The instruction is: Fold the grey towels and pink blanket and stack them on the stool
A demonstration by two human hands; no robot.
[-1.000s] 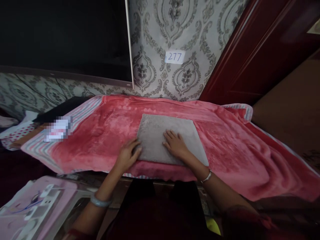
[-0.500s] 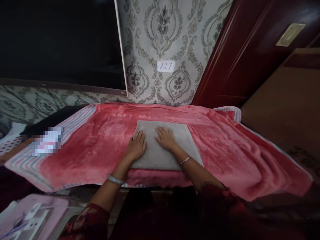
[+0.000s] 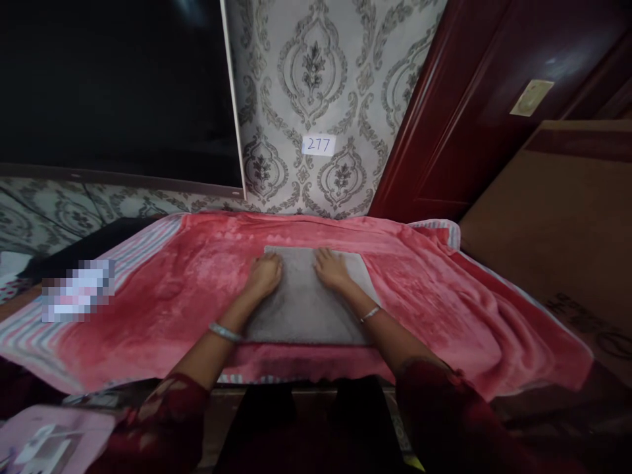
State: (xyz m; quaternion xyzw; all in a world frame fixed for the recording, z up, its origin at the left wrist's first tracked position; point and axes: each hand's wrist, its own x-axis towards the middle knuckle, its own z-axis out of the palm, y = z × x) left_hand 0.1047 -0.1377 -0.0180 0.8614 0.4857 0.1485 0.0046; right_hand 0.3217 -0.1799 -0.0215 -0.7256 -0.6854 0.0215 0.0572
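Note:
A grey, plush-looking cloth (image 3: 306,316) lies flat, roughly rectangular, on a larger pink-red blanket (image 3: 162,289). At the cloth's far left corner, my left hand (image 3: 265,274) is closed, its fingers curled on the edge. My right hand (image 3: 332,268) is at the far edge, right of the middle, its fingers bent over the cloth and slightly blurred. A light bangle circles my left wrist and a thin bracelet my right. The cloth's near edge lies just short of the blanket's front edge.
The blanket has a striped border and is rumpled on the right. A large dark screen (image 3: 113,85) stands behind at left. A cardboard box (image 3: 553,250) rises at right, and a pink surface with small items (image 3: 69,421) sits at lower left. A paper marked 277 (image 3: 318,144) is on the wall.
Both hands have gone from lying flat on the grey cloth to curled fingers at its far edge. The camera view has shifted slightly.

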